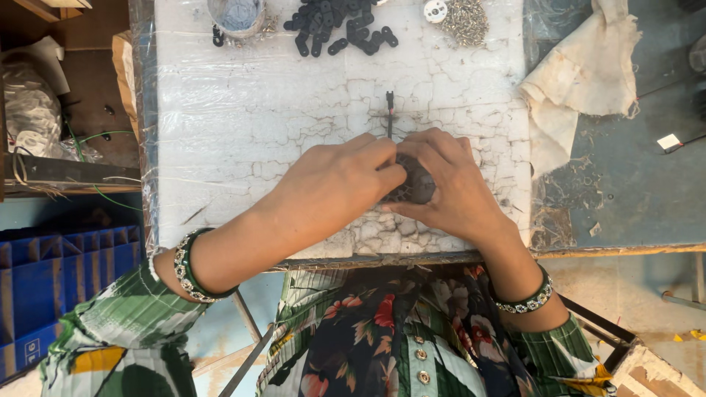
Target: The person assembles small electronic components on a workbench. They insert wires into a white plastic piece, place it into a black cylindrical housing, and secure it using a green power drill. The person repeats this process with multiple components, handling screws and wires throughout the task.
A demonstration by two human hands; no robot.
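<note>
Both hands met mid-surface [243,132]: the left hand [334,184] and right hand [452,184] each had their grip clenched on a dark meshed part [415,182], probably a chain bundle. Uneven pressure risked it slipping loose toward the near edge.

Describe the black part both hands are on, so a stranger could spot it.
Start at the white cracked, plastic-wrapped work board. Near its front edge, the left hand and right hand meet around a dark, rounded, mesh-textured piece. Unlike the small loose black links piled at the far edge, it is one larger held lump.
</note>
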